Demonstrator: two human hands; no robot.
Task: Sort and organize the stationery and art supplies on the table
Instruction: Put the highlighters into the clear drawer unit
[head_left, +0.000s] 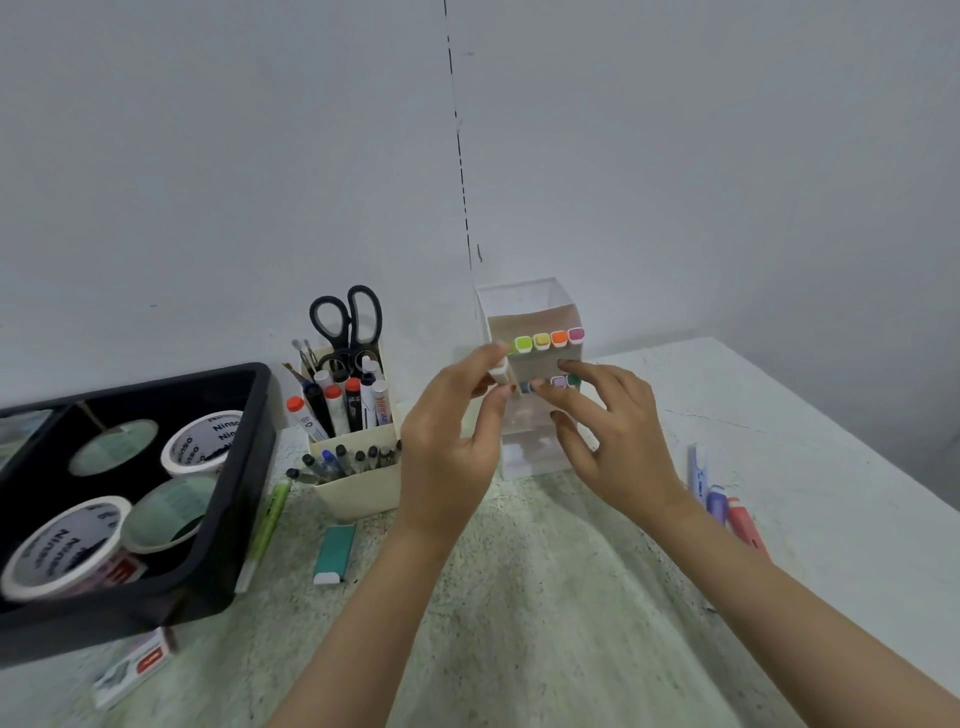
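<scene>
- Forearms reach in from the bottom edge, nearest the lens. The left hand (457, 431) and right hand (615, 441) meet in front of the clear box (527, 306).
- On the left hand, the fingers (491, 357) and thumb close narrowly on a white marker (503, 373), pinching it near one end, just at the box's left edge beside the upper row.
- The right hand holds nothing. It is spread and relaxed, with its tips at the capped ends of the lower row.
- That marker looks light, stiff and smooth, a squared plastic barrel that could twist in a loose pinch. A hold further along the barrel would probably guide it better.
- Inside the box, the stored markers (541, 340) show blocky caps in green, yellow, orange and pink, with blue, lilac and green caps below.
- The box itself is thin, glossy, see-through plastic. It likely slides or tips under a push, so bracing it seems wise.
- Further left stands a cream pen holder (358, 491) with black scissors (347, 322), then a black tray (236, 514) of tape rolls (202, 441).
- A teal eraser (335, 553) and, to the right, loose pens (727, 512) lie on the speckled tabletop (545, 597).
</scene>
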